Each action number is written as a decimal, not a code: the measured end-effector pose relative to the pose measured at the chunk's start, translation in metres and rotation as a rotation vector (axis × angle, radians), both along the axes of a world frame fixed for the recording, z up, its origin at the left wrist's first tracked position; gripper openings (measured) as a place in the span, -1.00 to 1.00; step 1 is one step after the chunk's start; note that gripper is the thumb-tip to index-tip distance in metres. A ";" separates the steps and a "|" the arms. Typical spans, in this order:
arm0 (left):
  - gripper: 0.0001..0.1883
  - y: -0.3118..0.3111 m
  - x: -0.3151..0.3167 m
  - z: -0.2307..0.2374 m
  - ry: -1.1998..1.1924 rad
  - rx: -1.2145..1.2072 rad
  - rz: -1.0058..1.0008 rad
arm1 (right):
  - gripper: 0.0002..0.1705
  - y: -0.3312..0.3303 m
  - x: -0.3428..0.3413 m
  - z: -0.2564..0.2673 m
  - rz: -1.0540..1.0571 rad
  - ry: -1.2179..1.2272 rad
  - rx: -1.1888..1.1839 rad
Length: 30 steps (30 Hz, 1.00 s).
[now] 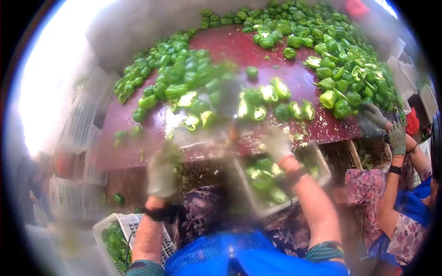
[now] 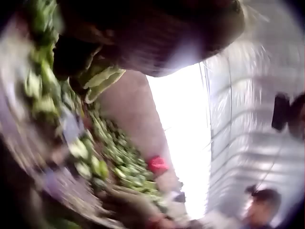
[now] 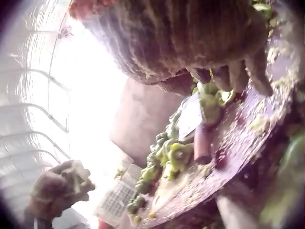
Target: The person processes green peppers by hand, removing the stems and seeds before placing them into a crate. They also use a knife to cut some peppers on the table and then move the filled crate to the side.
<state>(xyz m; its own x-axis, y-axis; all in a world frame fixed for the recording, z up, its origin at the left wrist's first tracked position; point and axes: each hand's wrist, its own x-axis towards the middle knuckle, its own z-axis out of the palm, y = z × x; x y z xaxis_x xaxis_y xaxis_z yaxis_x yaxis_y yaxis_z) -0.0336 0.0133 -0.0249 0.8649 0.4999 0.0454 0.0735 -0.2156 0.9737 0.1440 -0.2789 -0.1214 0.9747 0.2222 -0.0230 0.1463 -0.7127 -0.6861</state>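
My left hand [image 1: 163, 170], gloved, is over the near table edge at left and grips a piece of cut green pepper [image 2: 102, 82] whose pale edge shows past the fingers. The gloved right hand [image 1: 277, 145] is lowered at the table edge by a crate of peppers [image 1: 239, 177]; its fingers [image 3: 238, 78] point down, with nothing seen in them. A knife stands upright at mid-table, its brown handle [image 3: 202, 145] low and its blade [image 3: 190, 115] above. Cut pepper halves [image 1: 269, 93] lie around it.
Whole green peppers [image 1: 317, 27] heap along the back and right of the red table [image 1: 216, 39]. A white crate of peppers [image 1: 126, 223] is at lower left. Another person's gloved hands [image 1: 397, 138] work at right. Stacked crates [image 1: 80, 124] stand at left.
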 end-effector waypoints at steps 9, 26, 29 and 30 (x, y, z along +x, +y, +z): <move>-0.64 0.251 -0.309 -0.024 0.534 0.697 0.878 | -0.79 0.086 0.136 -0.087 0.374 -0.609 -1.008; -0.66 0.037 -0.022 0.046 0.060 -0.301 0.041 | -0.56 0.018 0.035 0.077 0.112 0.307 0.411; -0.61 -0.021 0.044 0.006 -0.014 0.323 -0.487 | -0.55 0.006 -0.015 0.128 0.409 0.283 0.309; -0.59 -0.039 0.057 -0.002 -0.051 0.422 -0.629 | -0.57 0.007 -0.027 0.125 0.485 0.170 0.293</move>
